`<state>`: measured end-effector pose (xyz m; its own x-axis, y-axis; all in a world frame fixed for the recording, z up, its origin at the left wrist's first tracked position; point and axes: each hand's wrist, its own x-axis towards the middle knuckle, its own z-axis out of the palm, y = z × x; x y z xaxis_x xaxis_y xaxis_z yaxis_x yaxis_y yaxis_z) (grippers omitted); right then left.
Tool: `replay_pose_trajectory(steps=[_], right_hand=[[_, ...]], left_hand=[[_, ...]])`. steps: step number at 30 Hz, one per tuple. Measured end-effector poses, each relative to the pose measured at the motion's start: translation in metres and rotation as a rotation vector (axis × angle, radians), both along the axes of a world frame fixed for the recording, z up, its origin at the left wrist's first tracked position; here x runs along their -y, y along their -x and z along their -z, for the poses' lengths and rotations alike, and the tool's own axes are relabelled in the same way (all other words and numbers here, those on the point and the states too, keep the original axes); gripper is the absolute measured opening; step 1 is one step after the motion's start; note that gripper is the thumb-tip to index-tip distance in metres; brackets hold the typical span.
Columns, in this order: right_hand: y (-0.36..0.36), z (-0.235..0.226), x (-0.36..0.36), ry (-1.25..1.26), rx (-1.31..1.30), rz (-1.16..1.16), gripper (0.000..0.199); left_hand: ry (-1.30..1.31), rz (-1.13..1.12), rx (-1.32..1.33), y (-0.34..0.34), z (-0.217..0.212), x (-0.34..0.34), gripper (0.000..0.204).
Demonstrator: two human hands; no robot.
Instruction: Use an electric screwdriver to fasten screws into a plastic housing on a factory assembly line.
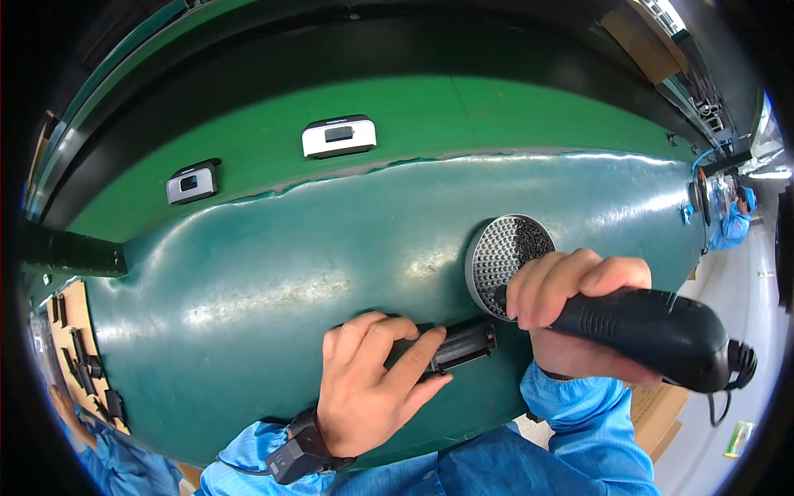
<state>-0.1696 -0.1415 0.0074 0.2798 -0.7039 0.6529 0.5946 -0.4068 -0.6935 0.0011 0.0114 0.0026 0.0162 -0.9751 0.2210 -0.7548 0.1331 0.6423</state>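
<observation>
Black power tool [653, 339] is closest to me — my right hand [571, 285] has its fingers wrapped round the body, cord end out to the right, nose pointing left across the near rim of a round metal tray [478, 285]. Can't tell if nose and tray touch. Tray is dimpled, with small black screws [533, 240] heaped on its right side. The key relation: the black part [466, 345] lies on the green table [273, 364] just off the left hand's [368, 384] fingertips, to their right, long axis running left to right and rising a bit to the right. Left thumb and index are pinching its left end, one on each long side; the other fingers are curled in, and I can't make out what sits under them. Left hand is the nearer one, in contact; right hand is above and right of the part, clear of it. Tray is just beyond the part's right end, on the far side. Writing: light mark on the dark top edge of the larger white casing [339, 137], and print on the box at my left wrist [299, 460] — both too small to read. No lettering I can make out on the tool or part.
</observation>
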Motion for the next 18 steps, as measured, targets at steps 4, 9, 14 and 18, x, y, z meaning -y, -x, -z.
replay_pose_trajectory(steps=[4,9,14,18], right_hand=[[0.001,-0.001,-0.002,0.029,-0.038,-0.052,0.091],[0.014,-0.031,-0.022,-0.095,0.156,0.014,0.07],[-0.003,-0.029,-0.051,-0.098,0.077,-0.041,0.063],[-0.007,-0.028,-0.057,-0.04,-0.091,-0.139,0.063]], left_hand=[[0.015,-0.009,-0.003,-0.001,0.003,-0.002,0.055],[0.008,-0.022,-0.045,-0.004,0.004,-0.007,0.057],[0.014,-0.001,-0.095,-0.004,0.005,-0.003,0.059],[0.008,-0.016,-0.106,-0.005,0.006,-0.004,0.061]])
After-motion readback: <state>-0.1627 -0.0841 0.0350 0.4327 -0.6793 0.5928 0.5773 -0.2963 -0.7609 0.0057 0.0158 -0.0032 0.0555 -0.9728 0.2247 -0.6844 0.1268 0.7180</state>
